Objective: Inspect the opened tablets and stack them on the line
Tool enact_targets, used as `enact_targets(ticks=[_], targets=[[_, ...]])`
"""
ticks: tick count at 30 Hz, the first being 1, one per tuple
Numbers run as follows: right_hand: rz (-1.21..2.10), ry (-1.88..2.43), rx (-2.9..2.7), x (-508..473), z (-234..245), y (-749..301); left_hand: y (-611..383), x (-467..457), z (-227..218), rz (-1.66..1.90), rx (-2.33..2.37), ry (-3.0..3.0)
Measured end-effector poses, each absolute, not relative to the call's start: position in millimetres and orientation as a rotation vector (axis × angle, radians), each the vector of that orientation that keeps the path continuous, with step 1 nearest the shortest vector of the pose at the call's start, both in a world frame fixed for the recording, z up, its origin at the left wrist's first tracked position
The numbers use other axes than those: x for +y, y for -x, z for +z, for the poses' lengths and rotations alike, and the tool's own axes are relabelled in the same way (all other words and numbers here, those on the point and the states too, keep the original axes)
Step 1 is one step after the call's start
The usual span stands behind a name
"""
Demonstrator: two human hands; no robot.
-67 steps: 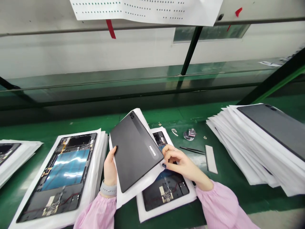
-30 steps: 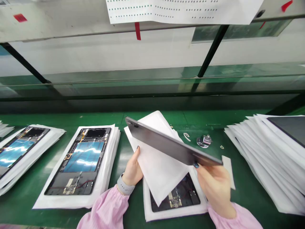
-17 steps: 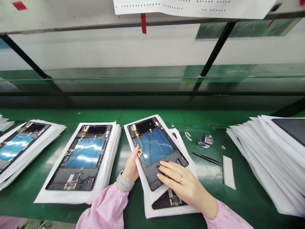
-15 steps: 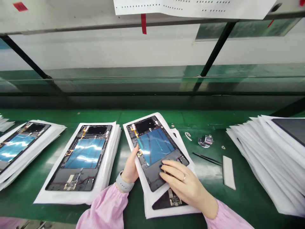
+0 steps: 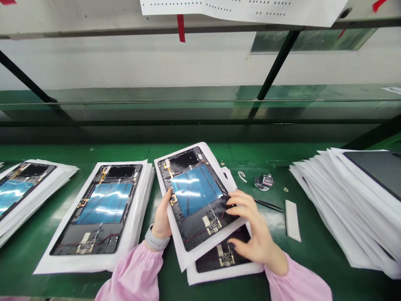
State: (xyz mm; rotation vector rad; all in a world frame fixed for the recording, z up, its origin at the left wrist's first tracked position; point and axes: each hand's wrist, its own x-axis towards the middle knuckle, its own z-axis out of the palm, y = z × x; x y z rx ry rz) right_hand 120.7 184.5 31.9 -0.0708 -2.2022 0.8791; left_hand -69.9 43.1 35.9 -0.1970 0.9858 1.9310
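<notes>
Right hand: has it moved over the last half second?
Yes. The right hand slid across the held tablet to its right edge, nearer the white strip.

On the green belt (image 5: 316, 259), at 9 o'clock, an opened tablet (image 5: 98, 207) lies on a stack of white sheets (image 5: 139, 217). A second one (image 5: 15, 188) lies farther left. At 3 o'clock a fanned pile of sheets (image 5: 338, 209) carries a dark grey panel (image 5: 379, 169). Nearer the centre lie black tweezers (image 5: 269, 204), a metal counter (image 5: 263, 182) and a white strip (image 5: 292, 220). At 12 o'clock hangs dotted paper (image 5: 244, 8) beside red tape (image 5: 180, 28).
</notes>
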Motion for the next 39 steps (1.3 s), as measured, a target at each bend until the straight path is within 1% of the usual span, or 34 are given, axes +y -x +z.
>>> enact_targets(ticks=[3,5,8,10,17,20,24,27,33,39], targets=[[1.079,0.398,-1.974,196.9,27.8,-122.8,70.2,41.5,34.6,1.884,0.902,0.180],[1.285,0.565,-1.872,203.4,25.3,-121.8,69.5,40.5,33.2,1.876,0.897,0.177],[1.664,0.582,-1.774,206.2,26.7,-119.6,67.7,39.4,31.5,1.845,0.916,0.175],[1.845,0.597,-1.720,204.1,30.5,-118.6,67.0,39.0,31.2,1.822,0.929,0.187],[2.135,0.740,-1.371,199.2,36.5,-116.1,68.9,37.9,27.8,1.792,0.853,0.280],[2.183,0.715,-1.276,200.1,37.4,-115.2,70.2,36.3,23.7,1.778,0.810,0.210],[2.403,0.708,-1.118,198.6,40.3,-115.4,71.3,34.7,20.2,1.773,0.774,0.099],[2.452,0.715,-1.144,198.0,39.9,-115.8,71.0,35.4,20.8,1.746,0.774,0.035],[2.302,0.858,-1.315,199.6,38.3,-115.2,68.3,39.5,24.6,1.672,0.788,-0.047],[2.263,0.825,-1.394,199.6,38.9,-117.3,68.2,40.2,27.7,1.690,0.765,0.008]])
